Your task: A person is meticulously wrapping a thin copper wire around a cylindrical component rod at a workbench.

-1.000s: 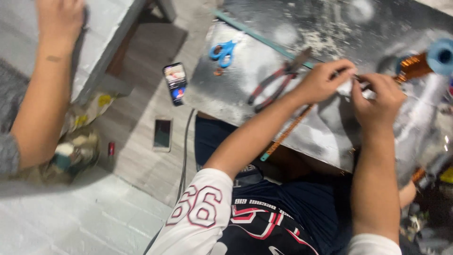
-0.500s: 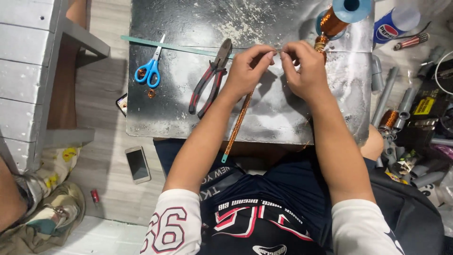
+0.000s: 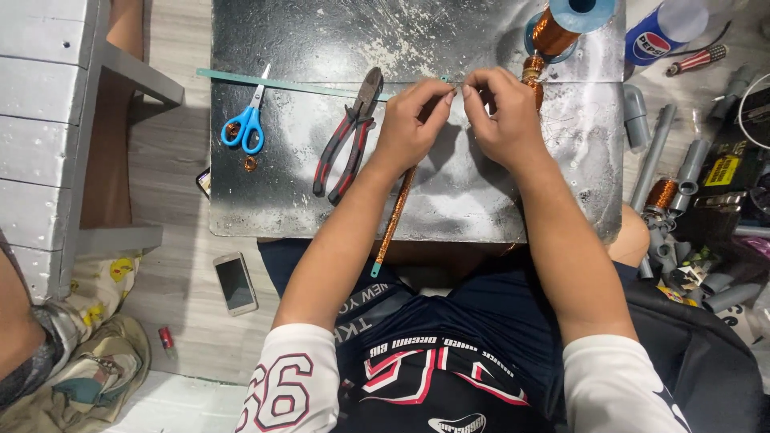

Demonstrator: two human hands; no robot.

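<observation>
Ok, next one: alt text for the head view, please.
Seen from above, a seated person's left hand and right hand meet fingertip to fingertip over a dark metal board, pinching something too small to identify. Red-handled pliers, blue scissors and a copper wire spool lie on the board; a phone rests on the floor.

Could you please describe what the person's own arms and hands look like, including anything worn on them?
Both forearms are bare, as are the left hand and right hand: no gloves, rings or watch visible. Short white sleeves cover the upper arms; the left one carries red-outlined numerals.
</observation>
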